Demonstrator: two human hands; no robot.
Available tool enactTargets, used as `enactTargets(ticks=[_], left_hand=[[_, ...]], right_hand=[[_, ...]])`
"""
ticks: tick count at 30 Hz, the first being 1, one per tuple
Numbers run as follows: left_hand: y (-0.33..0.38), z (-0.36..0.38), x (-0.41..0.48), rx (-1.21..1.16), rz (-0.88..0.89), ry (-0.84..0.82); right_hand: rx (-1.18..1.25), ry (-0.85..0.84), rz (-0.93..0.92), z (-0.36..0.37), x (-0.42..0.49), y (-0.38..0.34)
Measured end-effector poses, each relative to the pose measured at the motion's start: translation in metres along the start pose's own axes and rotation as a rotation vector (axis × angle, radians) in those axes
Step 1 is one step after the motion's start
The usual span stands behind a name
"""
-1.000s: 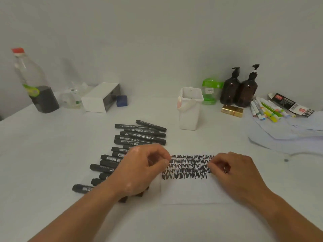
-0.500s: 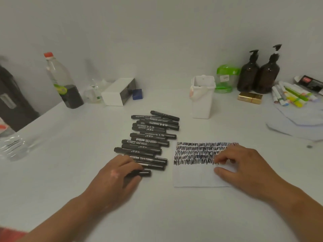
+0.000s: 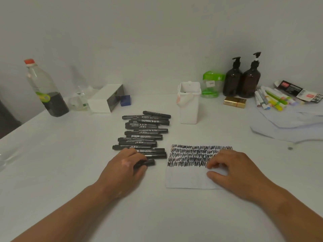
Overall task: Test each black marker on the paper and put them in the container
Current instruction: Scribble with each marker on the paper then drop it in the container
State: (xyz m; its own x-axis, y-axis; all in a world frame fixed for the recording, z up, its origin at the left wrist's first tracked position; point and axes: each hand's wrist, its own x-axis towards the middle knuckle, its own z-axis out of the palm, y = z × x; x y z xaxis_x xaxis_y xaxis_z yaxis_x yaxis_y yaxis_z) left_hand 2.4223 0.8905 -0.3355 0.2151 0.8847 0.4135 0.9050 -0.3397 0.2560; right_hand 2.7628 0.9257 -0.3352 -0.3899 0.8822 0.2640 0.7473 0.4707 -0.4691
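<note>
Several black markers (image 3: 145, 131) lie side by side in a row on the white table. My left hand (image 3: 125, 169) rests over the nearest black marker (image 3: 149, 162), fingers curled round its left part. To the right lies the white paper (image 3: 185, 179), covered on its upper half with black scribble lines. My right hand (image 3: 230, 170) presses on the paper's right side, fingertips bent down on the scribbles, holding nothing. The white container (image 3: 189, 103) stands upright behind the paper, right of the marker row.
A bottle with dark liquid (image 3: 45, 89) and a white box (image 3: 104, 98) stand at the back left. Two brown pump bottles (image 3: 242, 79), a green-lidded jar (image 3: 211, 84), a gold box (image 3: 235, 102) and coloured markers (image 3: 271, 100) sit at the back right, above loose papers (image 3: 288, 126).
My left hand moved from the paper's left edge down to the marker row and closed on the nearest marker. The right hand stays on the paper. The view shifted.
</note>
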Motion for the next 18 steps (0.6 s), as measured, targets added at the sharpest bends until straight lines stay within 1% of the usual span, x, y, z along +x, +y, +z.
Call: enactTargets(ticks=[9, 12, 14, 15, 17, 18], left_hand=[[-0.002, 0.007, 0.025, 0.021, -0.034, -0.012], [0.003, 0.003, 0.026, -0.008, -0.027, -0.019], [0.012, 0.001, 0.031, -0.092, -0.008, 0.002], [0.019, 0.000, 0.035, -0.169, -0.027, 0.019], [0.036, -0.001, 0.045, -0.385, -0.120, 0.022], [0.046, 0.000, 0.051, -0.535, -0.172, -0.003]], right_hand=[[-0.018, 0.002, 0.010, 0.000, 0.001, -0.003], [-0.025, 0.064, -0.018, -0.002, 0.000, -0.008], [0.023, 0.145, -0.047, -0.003, 0.002, -0.016], [0.068, 0.173, -0.045, -0.005, 0.003, -0.022], [0.183, 0.182, -0.014, -0.007, 0.007, -0.032], [0.246, 0.155, 0.013, -0.007, 0.010, -0.037]])
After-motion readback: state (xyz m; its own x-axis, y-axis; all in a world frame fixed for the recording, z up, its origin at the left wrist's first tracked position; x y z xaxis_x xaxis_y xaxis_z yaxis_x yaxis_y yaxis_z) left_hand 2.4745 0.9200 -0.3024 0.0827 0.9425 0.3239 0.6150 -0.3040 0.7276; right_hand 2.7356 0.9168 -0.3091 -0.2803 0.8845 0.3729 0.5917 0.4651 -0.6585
